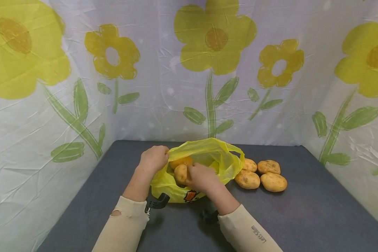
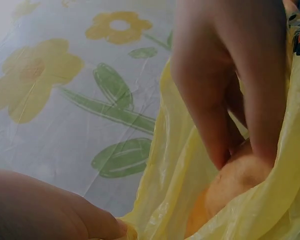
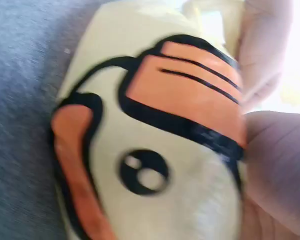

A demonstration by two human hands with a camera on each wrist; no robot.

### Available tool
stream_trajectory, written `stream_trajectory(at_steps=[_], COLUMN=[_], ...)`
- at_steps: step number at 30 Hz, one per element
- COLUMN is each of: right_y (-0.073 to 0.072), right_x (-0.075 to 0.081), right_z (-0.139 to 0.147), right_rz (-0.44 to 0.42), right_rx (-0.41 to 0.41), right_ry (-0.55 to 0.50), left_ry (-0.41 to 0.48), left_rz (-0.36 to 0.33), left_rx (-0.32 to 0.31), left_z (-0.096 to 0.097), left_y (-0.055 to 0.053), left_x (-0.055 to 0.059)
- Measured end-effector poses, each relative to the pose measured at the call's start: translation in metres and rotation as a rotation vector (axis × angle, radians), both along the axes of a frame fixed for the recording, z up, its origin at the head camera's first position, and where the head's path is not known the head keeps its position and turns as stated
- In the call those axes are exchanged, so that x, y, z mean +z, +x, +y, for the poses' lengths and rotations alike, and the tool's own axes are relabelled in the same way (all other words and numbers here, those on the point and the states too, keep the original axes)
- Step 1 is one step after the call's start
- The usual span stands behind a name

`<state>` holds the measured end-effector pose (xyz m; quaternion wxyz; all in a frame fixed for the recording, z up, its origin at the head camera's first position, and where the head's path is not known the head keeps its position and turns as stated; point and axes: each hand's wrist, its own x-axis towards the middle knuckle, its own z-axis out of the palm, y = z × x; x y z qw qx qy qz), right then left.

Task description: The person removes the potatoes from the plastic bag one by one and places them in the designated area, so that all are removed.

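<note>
A thin yellow plastic bag (image 1: pixel 167 189) lies on the table with its mouth spread toward the head camera. My left hand (image 1: pixel 155 157) grips the bag's rim at the left; the left wrist view also shows its fingers pinching the film. Reaching into the mouth, my right hand (image 1: pixel 204 177) holds a potato (image 1: pixel 180 174) between thumb and fingers. Behind that one, another potato (image 1: pixel 182 161) sits inside the bag, partly covered. In the right wrist view, the bag's printed cartoon side (image 3: pixel 145 125) hides most of the right hand.
Several potatoes (image 1: pixel 273 182) lie grouped on the dark grey table (image 1: pixel 302 210), just right of the bag. A pale cloth with yellow flowers (image 1: pixel 157 105) hangs behind and along both sides of the table.
</note>
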<state>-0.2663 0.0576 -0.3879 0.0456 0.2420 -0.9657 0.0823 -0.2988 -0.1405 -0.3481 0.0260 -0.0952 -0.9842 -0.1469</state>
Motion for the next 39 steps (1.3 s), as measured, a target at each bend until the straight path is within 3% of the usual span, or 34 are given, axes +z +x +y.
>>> stream_trajectory(at_steps=[7,21,26,39], right_y=[-0.005,-0.007,-0.005,0.014], right_x=[-0.007,0.019,0.024,0.033], right_z=[-0.004,0.021,0.025,0.045], right_rz=[-0.052,-0.144,-0.166,-0.010], right_rx=[-0.007,-0.044,-0.015,0.061], right_ry=[0.008,-0.113,-0.134,-0.192], left_ry=[-0.003,-0.004,-0.011,0.001], left_rz=[0.001,-0.004,-0.007,-0.009], left_rx=[-0.004,-0.002,0.003,0.013], left_z=[-0.001,0.001,-0.001,-0.003], left_y=[-0.001,-0.002,0.000,0.001], left_x=[0.000,0.000,0.000,-0.001])
